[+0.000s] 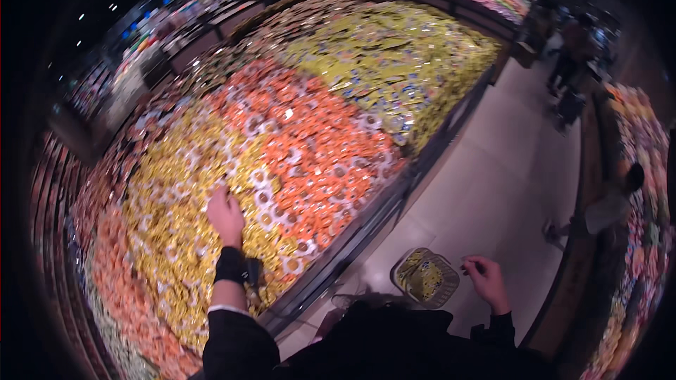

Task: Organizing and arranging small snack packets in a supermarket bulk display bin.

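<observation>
My left hand (226, 216) reaches over a heap of yellow-wrapped packets (174, 221), its fingertips at or just above them; whether they grip one cannot be told. A dark band is around that wrist. Beside this heap lie orange-red packets (317, 163) with round clear windows, and farther off a heap of yellow-green packets (396, 58). My right hand (483, 277) hangs over the floor at the lower right, fingers bent, with no packet visible in it. Just left of it is a plastic basket (448, 287) with yellow-green packets inside.
The dark edge of the display bin (380, 216) runs diagonally between the packets and the tiled floor (491, 169). Another packet-filled display (639, 221) curves along the right. A person (607, 211) is beside it, and other people (573, 47) are farther up the aisle.
</observation>
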`<act>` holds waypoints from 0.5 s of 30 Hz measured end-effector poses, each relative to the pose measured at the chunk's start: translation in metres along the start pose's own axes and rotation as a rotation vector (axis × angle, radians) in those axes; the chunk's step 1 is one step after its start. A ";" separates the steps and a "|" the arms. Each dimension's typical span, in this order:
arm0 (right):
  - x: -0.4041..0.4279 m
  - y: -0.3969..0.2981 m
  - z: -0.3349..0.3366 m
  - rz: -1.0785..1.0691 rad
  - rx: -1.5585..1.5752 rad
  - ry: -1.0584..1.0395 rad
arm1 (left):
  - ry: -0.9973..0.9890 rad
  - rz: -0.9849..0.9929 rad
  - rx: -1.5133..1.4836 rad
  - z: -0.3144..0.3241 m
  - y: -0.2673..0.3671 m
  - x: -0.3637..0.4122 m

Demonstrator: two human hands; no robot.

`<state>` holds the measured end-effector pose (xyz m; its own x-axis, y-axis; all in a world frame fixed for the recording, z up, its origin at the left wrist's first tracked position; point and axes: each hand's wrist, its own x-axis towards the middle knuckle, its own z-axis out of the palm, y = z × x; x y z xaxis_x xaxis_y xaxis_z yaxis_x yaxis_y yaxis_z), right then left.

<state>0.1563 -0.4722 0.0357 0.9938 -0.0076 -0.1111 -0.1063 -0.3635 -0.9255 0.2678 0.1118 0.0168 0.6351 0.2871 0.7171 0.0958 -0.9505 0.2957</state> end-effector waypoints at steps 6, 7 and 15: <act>-0.029 0.023 -0.016 0.025 -0.138 -0.114 | -0.107 -0.088 0.093 -0.014 -0.038 -0.012; -0.039 0.025 -0.024 0.025 -0.143 -0.068 | -0.124 -0.089 0.119 -0.013 -0.038 -0.011; -0.106 0.081 -0.032 0.291 -0.296 -0.376 | -0.167 -0.117 0.122 0.004 -0.032 -0.004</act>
<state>0.0434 -0.5306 -0.0163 0.8386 0.1668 -0.5186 -0.3065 -0.6425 -0.7023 0.2650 0.1404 0.0023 0.7315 0.3823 0.5646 0.2616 -0.9220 0.2853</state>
